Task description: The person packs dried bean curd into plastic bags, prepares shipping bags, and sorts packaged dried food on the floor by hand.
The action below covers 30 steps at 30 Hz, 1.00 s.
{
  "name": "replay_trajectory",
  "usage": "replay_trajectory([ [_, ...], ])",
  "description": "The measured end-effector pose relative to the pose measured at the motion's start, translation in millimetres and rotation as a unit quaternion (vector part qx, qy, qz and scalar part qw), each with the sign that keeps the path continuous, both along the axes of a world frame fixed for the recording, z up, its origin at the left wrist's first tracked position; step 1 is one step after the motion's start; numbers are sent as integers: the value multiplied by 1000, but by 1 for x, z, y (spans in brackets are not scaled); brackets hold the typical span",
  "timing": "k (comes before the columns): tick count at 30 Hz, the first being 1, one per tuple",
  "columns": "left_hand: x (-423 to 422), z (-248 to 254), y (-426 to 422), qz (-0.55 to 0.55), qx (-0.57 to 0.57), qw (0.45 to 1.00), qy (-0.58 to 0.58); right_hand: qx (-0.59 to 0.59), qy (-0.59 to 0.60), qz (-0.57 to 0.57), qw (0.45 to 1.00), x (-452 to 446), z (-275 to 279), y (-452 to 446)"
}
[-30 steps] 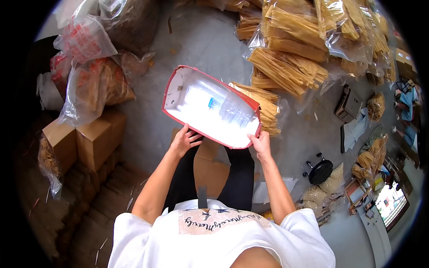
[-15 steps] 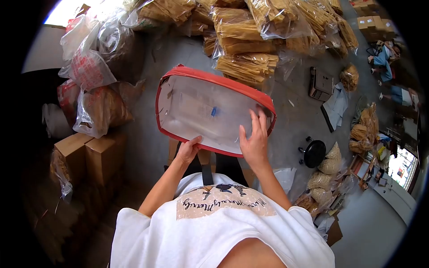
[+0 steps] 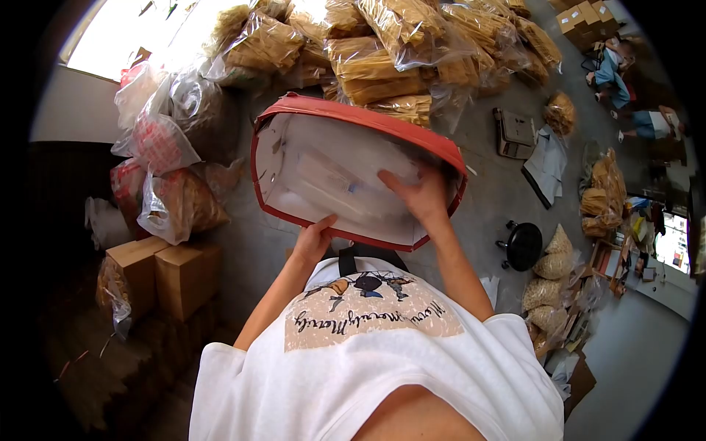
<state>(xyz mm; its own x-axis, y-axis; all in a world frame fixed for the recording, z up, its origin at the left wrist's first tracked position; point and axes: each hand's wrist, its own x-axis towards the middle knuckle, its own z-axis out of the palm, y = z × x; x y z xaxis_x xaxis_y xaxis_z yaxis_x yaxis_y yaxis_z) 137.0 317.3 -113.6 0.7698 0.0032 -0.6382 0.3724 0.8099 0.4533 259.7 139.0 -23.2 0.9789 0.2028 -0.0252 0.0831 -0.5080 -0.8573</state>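
A wide open-topped box (image 3: 290, 206) with a red rim and whitish inner walls is held up in front of my body. My left hand (image 3: 316, 237) grips its near edge, thumb over the rim and fingers out of sight underneath. Inside the box lies clear plastic (image 3: 323, 176) with a small blue mark on it. My right hand (image 3: 423, 192) reaches into the right part of the box, thumb stretched away from the fingers. Those fingertips are in shadow by the far wall, and nothing shows in their hold.
Bagged bundles of yellowish dried sheets (image 3: 375, 66) pile up beyond the box. Stuffed plastic bags (image 3: 165, 147) and cardboard boxes (image 3: 184, 272) stand at left. A black stool (image 3: 523, 246) and filled sacks (image 3: 555, 264) are at right. Two people (image 3: 618, 73) are far right.
My right hand has moved from above the box's near right edge deeper inside it. The plastic inside has shifted, and the box looks more tilted. My left hand keeps its grip.
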Motion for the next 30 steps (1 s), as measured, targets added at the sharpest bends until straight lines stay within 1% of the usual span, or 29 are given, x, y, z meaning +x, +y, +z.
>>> replay_trajectory([
  [1,1,3,-2,-7,0,1000,0,21,67,39,997,-2,-1,-2],
  [2,2,6,-4,-7,1,1000,-2,21,66,39,997,-8,0,-5],
  [4,1,10,-9,-11,-3,1000,-10,11,202,56,978,-26,16,-5],
  [5,0,6,-10,-8,-2,1000,-12,11,200,59,978,-31,22,-5],
  [6,-2,3,-12,-11,3,1000,-29,-74,116,110,984,-36,27,-5],
  [7,-3,0,-13,-13,8,999,-46,-157,29,159,974,-40,31,-6],
  [8,-3,-4,-14,-9,9,999,-47,-131,4,155,979,-45,34,-7],
  [9,0,0,-16,-2,-20,998,-67,-131,2,159,979,-43,39,-8],
  [10,4,11,-18,6,-49,995,-86,-166,-100,138,971,-42,47,-8],
  [11,4,22,-23,12,-48,995,-86,-180,-150,130,963,-39,44,-10],
  [12,7,44,-28,14,-135,981,-137,-196,-200,120,952,-37,42,-13],
  [14,7,53,-30,13,-125,982,-140,-163,-172,106,966,-20,19,-20],
  [15,6,50,-29,14,-109,985,-135,-160,-174,110,965,-14,20,-18],
  [18,1,42,-27,17,-84,989,-122,-64,-149,58,985,-7,31,-11],
  [19,1,40,-27,19,-77,990,-119,-63,-150,61,985,-7,23,-13],
  [21,0,38,-27,21,-69,991,-114,1,16,133,991,-8,3,-19],
  [22,-2,37,-27,21,-68,991,-111,1,17,134,991,-14,-1,-21],
  [24,-2,37,-28,24,-64,992,-108,-55,105,180,976,-31,-2,-22],
  [25,-4,36,-27,26,-60,992,-103,-56,107,184,976,-37,-1,-20],
  [27,-6,35,-27,28,-54,993,-99,-56,-26,271,961,-45,5,-16],
  [28,-6,35,-27,29,-49,994,-96,-85,-21,282,955,-49,15,-14],
  [30,-9,33,-25,32,-37,995,-89,-100,-18,289,952,-58,17,-10],
])
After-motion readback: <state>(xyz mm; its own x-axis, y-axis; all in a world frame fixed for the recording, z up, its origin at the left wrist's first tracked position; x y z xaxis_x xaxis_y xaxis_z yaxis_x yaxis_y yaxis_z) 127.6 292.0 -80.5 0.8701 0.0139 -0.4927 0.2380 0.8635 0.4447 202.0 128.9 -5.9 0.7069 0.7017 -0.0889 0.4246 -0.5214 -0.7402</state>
